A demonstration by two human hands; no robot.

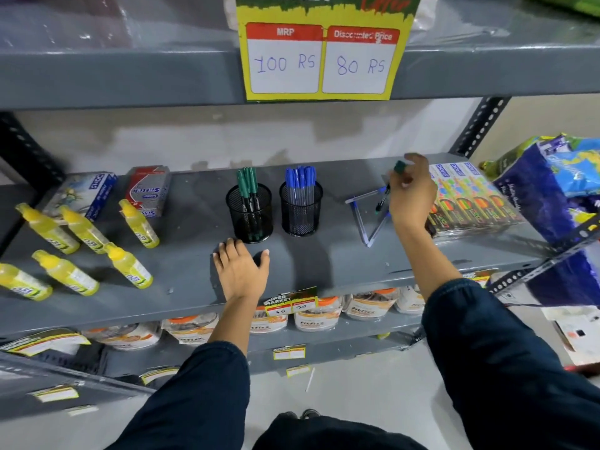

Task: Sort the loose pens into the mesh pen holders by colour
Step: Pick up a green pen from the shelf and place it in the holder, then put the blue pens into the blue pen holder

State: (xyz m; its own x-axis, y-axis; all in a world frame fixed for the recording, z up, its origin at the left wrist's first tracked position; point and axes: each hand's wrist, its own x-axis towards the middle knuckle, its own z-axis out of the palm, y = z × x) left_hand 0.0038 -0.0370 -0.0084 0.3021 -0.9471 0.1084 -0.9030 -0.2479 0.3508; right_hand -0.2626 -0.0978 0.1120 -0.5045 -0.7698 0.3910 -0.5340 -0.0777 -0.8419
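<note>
**Desk:** What's happening on the shelf [181, 264]?

**Photographer:** A person's right hand [411, 193] is pinched shut on a green-capped pen [389, 186], lifted above the loose blue pens [368, 219] lying toward the shelf's right end, beside the boxed colour packs [470, 203]. The left hand [242, 271] lies open and flat near the front edge, just before the left mesh holder [250, 214], gripping nothing.

**Desk:** And the holders?

**Photographer:** Two black mesh cups stand side by side mid-shelf. The left one carries green pens, the right mesh holder [301, 209] blue ones, all caps up.

**Desk:** How should the move go?

**Photographer:** My reading: carry the pen across past the blue cup to the left one, turn it upright and lower it among the other greens, with the free hand steadying that cup's base so it doesn't tip.
</note>
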